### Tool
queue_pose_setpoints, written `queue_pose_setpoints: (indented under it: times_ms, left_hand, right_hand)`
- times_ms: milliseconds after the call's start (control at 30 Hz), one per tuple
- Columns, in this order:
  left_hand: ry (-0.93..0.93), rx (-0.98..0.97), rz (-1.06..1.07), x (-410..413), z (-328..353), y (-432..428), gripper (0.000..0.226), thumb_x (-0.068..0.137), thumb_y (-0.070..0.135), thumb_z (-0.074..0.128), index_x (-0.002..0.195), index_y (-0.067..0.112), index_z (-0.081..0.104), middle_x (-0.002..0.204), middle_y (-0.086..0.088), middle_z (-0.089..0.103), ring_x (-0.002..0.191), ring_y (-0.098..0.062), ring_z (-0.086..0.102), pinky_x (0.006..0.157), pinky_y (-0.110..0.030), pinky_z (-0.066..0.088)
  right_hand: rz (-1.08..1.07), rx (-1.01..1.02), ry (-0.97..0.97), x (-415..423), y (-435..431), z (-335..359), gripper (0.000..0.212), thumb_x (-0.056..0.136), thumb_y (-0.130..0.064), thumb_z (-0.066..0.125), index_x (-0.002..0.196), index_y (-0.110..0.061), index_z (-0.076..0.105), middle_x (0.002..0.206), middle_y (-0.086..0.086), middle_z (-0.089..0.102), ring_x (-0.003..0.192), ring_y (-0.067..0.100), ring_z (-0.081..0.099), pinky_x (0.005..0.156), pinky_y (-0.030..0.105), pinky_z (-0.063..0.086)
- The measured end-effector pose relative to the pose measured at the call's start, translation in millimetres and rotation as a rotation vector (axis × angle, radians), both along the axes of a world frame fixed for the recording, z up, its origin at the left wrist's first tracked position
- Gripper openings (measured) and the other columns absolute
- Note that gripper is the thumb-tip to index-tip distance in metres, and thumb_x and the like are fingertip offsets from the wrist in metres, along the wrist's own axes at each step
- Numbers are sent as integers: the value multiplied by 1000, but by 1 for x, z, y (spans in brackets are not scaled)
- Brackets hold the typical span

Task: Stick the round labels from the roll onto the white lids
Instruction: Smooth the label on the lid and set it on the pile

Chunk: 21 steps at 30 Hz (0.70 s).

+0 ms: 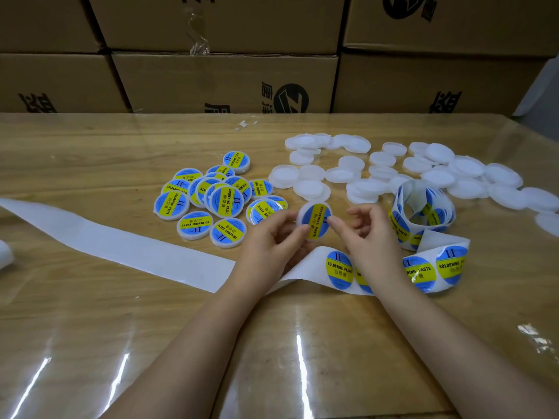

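**Hands hold a lid with a sticker on it**

The left hand (pixel 272 237) holds one round white plastic lid (pixel 302 213) up just above the wooden tabletop with a shiny clear cover (pixel 90 313). Its fingers (pixel 298 234) are curled round the lid's left and bottom edge. A round blue and yellow label (pixel 316 220) is on the top of this lid.

The right hand (pixel 366 234) is at the lid's right side. One fingertip touches the edge there, and the other fingers are loosely bent. I cannot tell if this hand pinches the lid or only touches it.

The roll of blue and yellow labels (pixel 422 210) stands just right of the right hand. A strip of labels (pixel 423 267) runs from it under both wrists. The bare white backing paper (pixel 121 246) goes on to the left across the tabletop.

A pile of lids with labels (pixel 211 198) lies to the left of the hands. A pile of plain white lids (pixel 393 170) lies behind the hands and to the right.

Brown cardboard boxes (pixel 223 83) are stacked at the far edge of the tabletop.
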<state>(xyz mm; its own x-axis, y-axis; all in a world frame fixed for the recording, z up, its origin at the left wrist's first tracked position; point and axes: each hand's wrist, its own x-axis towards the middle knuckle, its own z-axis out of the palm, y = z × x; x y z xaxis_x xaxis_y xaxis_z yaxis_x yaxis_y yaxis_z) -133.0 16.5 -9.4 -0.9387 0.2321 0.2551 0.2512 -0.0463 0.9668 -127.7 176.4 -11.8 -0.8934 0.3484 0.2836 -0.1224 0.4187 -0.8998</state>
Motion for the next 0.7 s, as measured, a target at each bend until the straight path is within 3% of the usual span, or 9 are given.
queue_pose_setpoints:
  times_ms: [133,267,367,500,700]
  left_hand:
    - [-80,145,-39,-1,1,1,18,93,3,55,98,16,66,85,-5,74,78,-20,71,67,-26,57]
    - [-97,163,-70,-2,1,1,17,92,3,56,102,12,66,85,-7,74,83,-21,71,75,-26,56]
    - [-76,107,-58,-4,-1,0,17,92,4,56,103,12,66,87,-9,74,84,-22,71,78,-30,56]
    - [-68,72,-34,-5,-1,0,16,93,6,55,105,8,66,93,-14,73,87,-31,70,85,-44,54]
    - [-51,56,-37,-2,1,1,19,95,8,52,101,17,68,90,0,74,83,-13,69,74,-23,54]
  right_hand:
    - [198,17,49,7,-8,6,29,81,-29,71,96,-41,50,86,-6,61,70,3,56,63,13,46]
    - [366,-2,-7,12,-12,6,40,82,-23,72,105,-45,48,94,-2,68,84,19,64,77,39,54]
    - [429,-18,-10,12,-12,8,44,86,-17,67,110,-47,46,99,-12,67,92,6,65,84,34,54]
    - [443,-55,-34,8,-11,8,38,92,-11,59,118,-37,48,99,-9,68,92,6,66,83,30,55]
    - [434,-41,9,12,-9,10,36,98,-9,47,109,-43,50,82,-8,67,64,3,63,67,17,52]
